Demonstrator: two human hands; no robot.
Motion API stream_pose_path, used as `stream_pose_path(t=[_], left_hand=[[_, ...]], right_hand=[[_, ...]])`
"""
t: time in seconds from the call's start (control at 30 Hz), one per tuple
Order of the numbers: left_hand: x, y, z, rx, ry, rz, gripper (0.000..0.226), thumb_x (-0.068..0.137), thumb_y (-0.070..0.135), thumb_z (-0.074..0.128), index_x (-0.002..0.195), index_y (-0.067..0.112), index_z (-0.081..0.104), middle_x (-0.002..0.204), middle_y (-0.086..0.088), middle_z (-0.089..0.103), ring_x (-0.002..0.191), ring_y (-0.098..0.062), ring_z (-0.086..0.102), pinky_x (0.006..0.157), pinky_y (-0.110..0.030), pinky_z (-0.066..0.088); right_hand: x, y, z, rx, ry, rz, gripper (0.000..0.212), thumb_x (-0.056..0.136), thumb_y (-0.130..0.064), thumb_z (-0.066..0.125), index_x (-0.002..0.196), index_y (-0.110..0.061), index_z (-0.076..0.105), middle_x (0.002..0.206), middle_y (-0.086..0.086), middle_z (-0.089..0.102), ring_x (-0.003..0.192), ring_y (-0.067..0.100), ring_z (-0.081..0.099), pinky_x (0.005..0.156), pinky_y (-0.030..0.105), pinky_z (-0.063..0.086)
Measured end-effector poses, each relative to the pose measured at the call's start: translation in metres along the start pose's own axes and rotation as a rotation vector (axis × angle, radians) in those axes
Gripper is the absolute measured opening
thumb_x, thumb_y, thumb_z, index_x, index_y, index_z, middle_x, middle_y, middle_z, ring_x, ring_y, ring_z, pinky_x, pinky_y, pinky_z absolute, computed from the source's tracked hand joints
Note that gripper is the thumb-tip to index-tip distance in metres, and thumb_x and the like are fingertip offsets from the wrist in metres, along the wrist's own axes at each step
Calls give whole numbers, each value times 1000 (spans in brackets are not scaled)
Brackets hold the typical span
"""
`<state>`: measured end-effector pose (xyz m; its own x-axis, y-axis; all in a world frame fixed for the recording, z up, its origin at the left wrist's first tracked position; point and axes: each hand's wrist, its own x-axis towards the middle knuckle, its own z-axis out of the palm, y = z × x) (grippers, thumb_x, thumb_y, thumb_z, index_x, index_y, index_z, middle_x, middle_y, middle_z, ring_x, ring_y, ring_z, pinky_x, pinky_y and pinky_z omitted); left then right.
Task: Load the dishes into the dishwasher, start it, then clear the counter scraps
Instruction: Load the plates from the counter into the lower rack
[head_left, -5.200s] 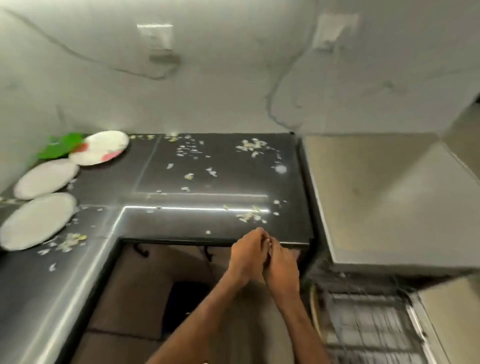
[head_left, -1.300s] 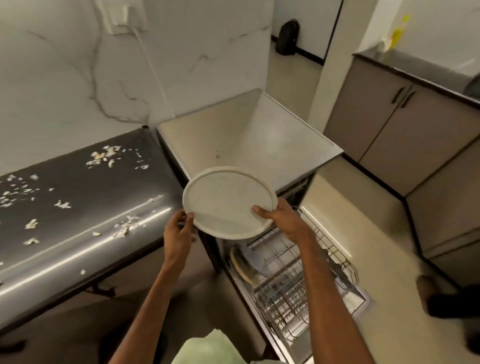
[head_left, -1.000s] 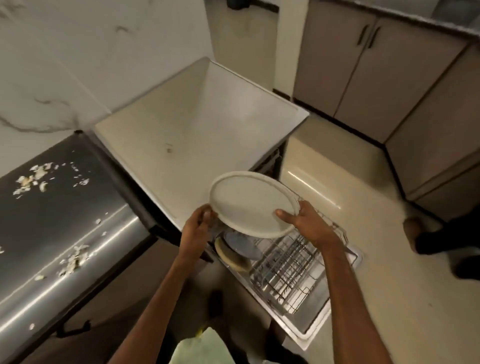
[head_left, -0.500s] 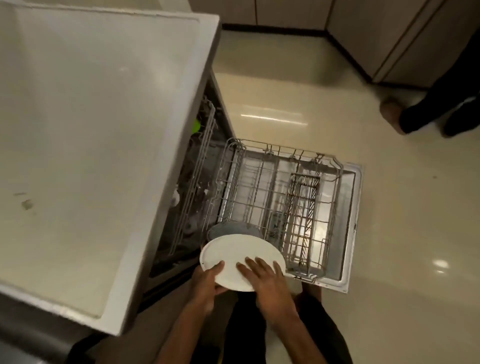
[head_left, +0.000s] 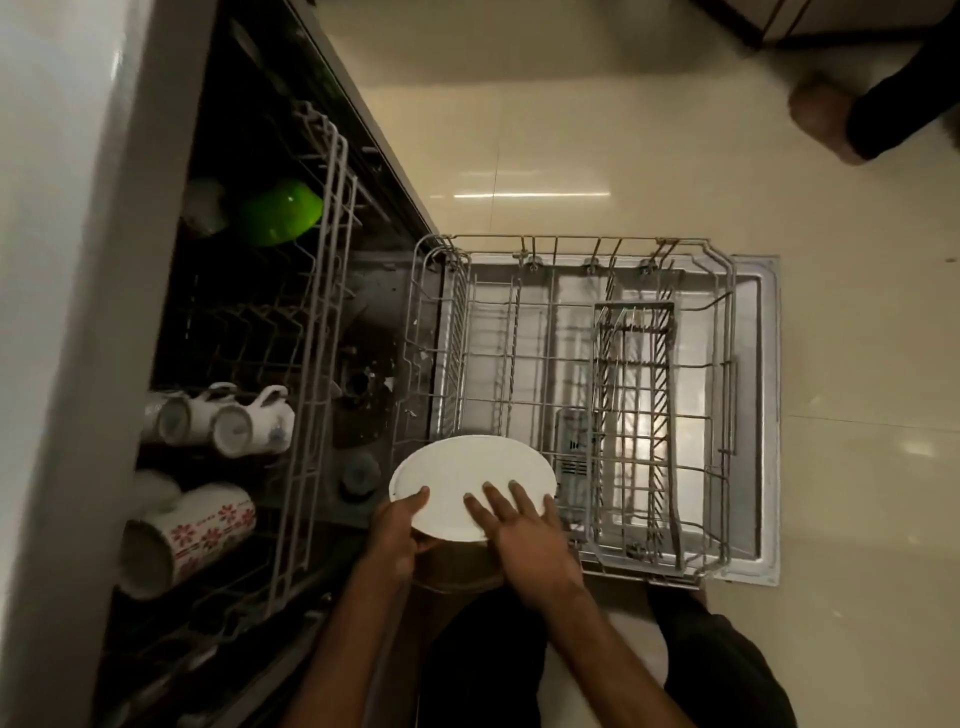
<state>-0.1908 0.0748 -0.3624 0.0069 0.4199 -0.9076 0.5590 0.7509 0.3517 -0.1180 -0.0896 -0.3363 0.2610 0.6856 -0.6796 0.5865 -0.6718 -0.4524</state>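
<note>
A round white plate (head_left: 467, 480) is tilted over the near-left corner of the pulled-out lower rack (head_left: 571, 244) of the open dishwasher. My left hand (head_left: 397, 538) grips its near-left rim, thumb on top. My right hand (head_left: 524, 540) lies on the plate's face with straight, spread fingers; its thumb is hidden. The rack's wire rows beyond the plate hold nothing, and a wire cutlery basket (head_left: 636, 415) stands at its right side.
The upper rack (head_left: 322, 312) on the left carries a green bowl (head_left: 280, 210), white mugs (head_left: 249, 423) and a floral mug (head_left: 192, 530). The lowered door (head_left: 763, 415) juts onto the tiled floor. Another person's foot (head_left: 826, 119) is at the top right.
I have turned from the counter to the dishwasher with the plate in both hands. In the last half second the view has closed in on the rack; the plate stays at its near-left corner.
</note>
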Motion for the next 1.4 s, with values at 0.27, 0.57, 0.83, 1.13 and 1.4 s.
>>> stream_pose_path(t=[0.27,0.57,0.83,1.13,1.4], left_hand=[[32,0,-8,-20,19,-28,43,89,9,66,131,4,57,124,-20,65,117,-38,59,88,-52,54],[39,15,-1,91,20,13,43,89,9,66,130,3,55,120,-19,65,111,-36,62,63,-37,54],[56,15,6,193,-15,48,37,96,12,60,132,2,53,118,-17,61,97,-27,58,58,-35,48],[70,7,13,313,-2,115,26,100,16,56,124,7,52,91,-6,58,73,-17,54,37,-17,47],[71,7,13,380,40,193,36,99,18,56,131,3,52,97,-9,60,69,-17,54,39,-21,45]], right_hand=[[27,-10,3,-26,-2,5,65,106,-21,37,158,-29,1,167,4,-1,152,35,-3,116,68,1],[26,-25,-4,-35,4,68,63,107,-23,36,159,-23,2,166,9,1,151,40,2,116,68,8],[57,1,1,57,-69,69,64,106,-29,40,159,-27,3,167,5,0,152,36,-2,119,64,4],[74,23,8,84,-61,23,69,103,-28,47,159,-31,6,167,0,1,152,36,-2,119,62,4],[68,25,11,45,8,43,72,103,-35,45,159,-27,0,167,4,-2,153,30,-6,119,62,0]])
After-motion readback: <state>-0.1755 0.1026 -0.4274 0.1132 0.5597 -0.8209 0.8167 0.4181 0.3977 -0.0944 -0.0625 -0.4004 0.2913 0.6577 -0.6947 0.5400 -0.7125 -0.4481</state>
